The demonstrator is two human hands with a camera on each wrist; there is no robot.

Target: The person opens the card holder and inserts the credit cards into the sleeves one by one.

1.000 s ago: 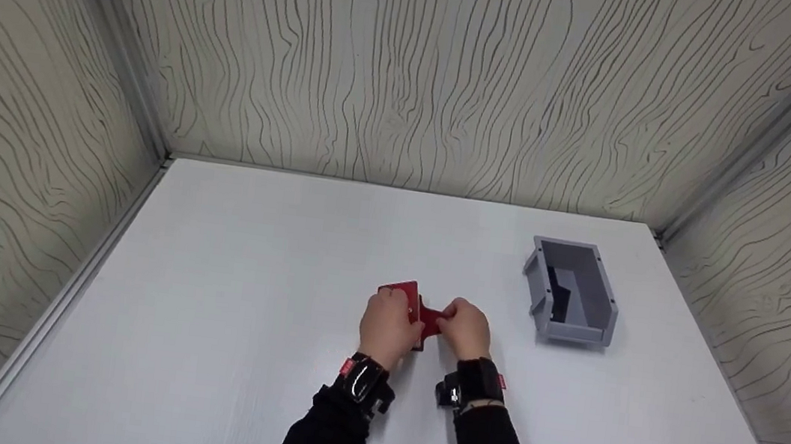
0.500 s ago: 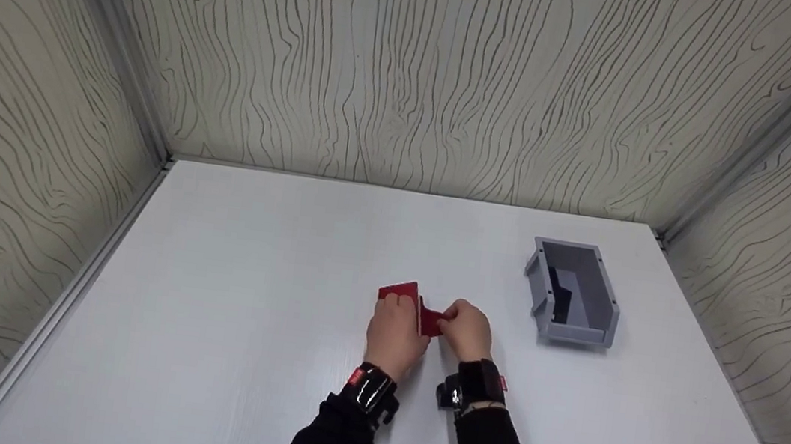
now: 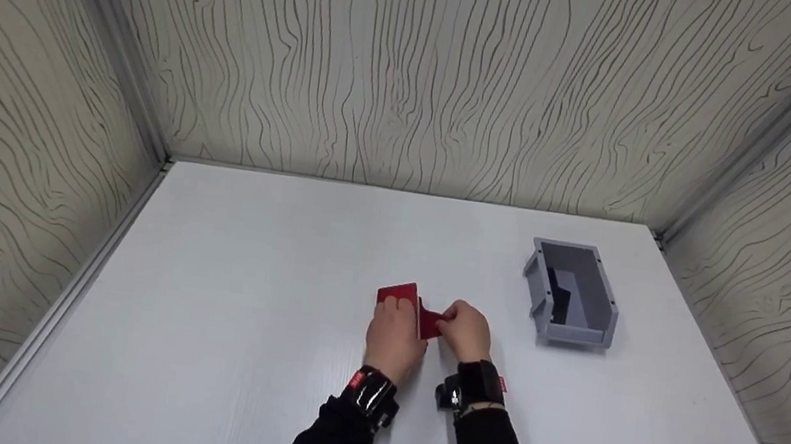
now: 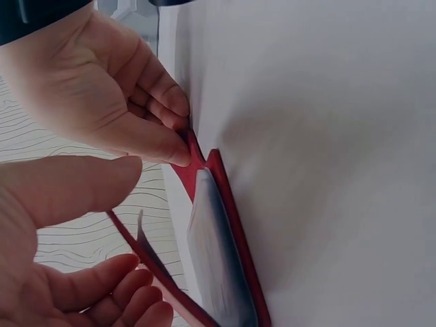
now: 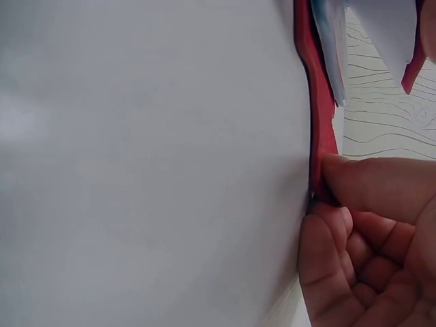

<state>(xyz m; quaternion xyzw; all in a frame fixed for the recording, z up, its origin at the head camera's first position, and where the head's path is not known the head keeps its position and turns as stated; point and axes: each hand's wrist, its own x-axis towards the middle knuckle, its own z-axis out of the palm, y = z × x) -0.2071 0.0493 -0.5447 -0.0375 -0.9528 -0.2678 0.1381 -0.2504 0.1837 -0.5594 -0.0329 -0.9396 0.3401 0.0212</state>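
Note:
A red card holder (image 3: pixel 398 292) with a narrow strap (image 3: pixel 431 323) on its right side is between the hands in the head view. My left hand (image 3: pixel 395 339) holds its raised cover, fingers over the outer face and thumb beneath. Pale sheets or sleeves (image 4: pixel 214 252) show inside the partly spread holder in the left wrist view. My right hand (image 3: pixel 469 333) pinches the end of the strap between thumb and fingers, seen closely in the right wrist view, where the strap (image 5: pixel 320 129) runs up from the fingertips. The inner faces are largely hidden from the head camera.
A grey plastic bin (image 3: pixel 575 335) stands on the right of the white table (image 3: pixel 268 274), with a dark flat piece (image 3: pixel 559 302) inside. Wood-patterned panels (image 3: pixel 414 73) close off the back and both sides.
My left hand has shifted slightly right and toward me; its thumb has moved from the cover's right edge to underneath. My right hand keeps pinching the strap almost in place.

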